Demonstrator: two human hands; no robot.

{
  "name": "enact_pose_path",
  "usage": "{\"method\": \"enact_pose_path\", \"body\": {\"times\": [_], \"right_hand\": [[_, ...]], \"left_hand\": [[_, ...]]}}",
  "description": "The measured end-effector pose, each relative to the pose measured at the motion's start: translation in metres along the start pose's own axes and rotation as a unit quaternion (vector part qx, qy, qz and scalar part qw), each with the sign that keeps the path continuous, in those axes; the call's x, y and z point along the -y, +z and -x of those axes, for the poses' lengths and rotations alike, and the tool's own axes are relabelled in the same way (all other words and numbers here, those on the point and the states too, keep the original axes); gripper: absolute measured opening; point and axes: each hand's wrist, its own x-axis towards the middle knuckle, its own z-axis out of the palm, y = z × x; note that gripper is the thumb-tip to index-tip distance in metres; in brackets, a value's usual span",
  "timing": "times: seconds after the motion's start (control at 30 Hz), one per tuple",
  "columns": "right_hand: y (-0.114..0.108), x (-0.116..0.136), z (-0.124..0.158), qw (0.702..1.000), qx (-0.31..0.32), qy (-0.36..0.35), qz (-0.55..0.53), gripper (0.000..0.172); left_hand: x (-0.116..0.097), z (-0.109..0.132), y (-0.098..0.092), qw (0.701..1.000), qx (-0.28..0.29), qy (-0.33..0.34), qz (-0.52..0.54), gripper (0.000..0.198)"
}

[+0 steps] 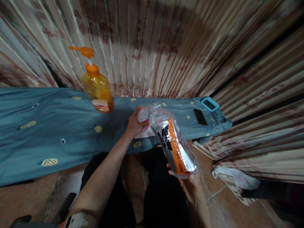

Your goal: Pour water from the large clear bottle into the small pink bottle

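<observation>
My right hand (190, 183) is closed around the lower end of a clear plastic bottle (174, 144) with a silver, orange and black label. The bottle is tilted, its top toward the upper left and its base toward me. At its top end, my left hand (137, 122) is closed on a clear, rounded plastic piece (143, 114); whether this is part of the bottle or separate I cannot tell. Something pink and white (146, 130) shows just below the left hand, partly hidden. An orange pump bottle (98, 91) with yellow-orange liquid stands upright to the left.
A teal cloth with pineapple prints (78, 123) covers the long, low surface before me. At its right end lie a black phone (200, 117) and a light-blue device with a screen (210, 104). Pleated curtains (152, 53) hang behind. White cloth (237, 177) lies at lower right.
</observation>
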Motion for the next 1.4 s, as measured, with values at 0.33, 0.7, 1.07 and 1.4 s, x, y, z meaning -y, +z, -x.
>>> {"method": "enact_pose_path", "body": {"times": [0.33, 0.7, 1.07, 1.4], "right_hand": [[0.0, -0.001, 0.001, 1.0, -0.002, 0.002, -0.008, 0.061], [0.006, 0.007, 0.003, 1.0, -0.02, 0.017, -0.013, 0.058], [0.007, 0.007, 0.001, 1.0, -0.019, 0.019, -0.015, 0.058], [0.011, -0.003, -0.004, 0.997, 0.013, 0.065, -0.048, 0.047]], "left_hand": [[-0.001, 0.0, -0.002, 1.0, 0.011, 0.003, -0.009, 0.056], [-0.001, 0.0, -0.001, 1.0, 0.004, 0.007, -0.005, 0.058], [0.002, 0.0, 0.0, 1.0, 0.006, 0.004, -0.005, 0.064], [-0.002, -0.001, 0.001, 1.0, -0.001, 0.001, 0.007, 0.06]]}}
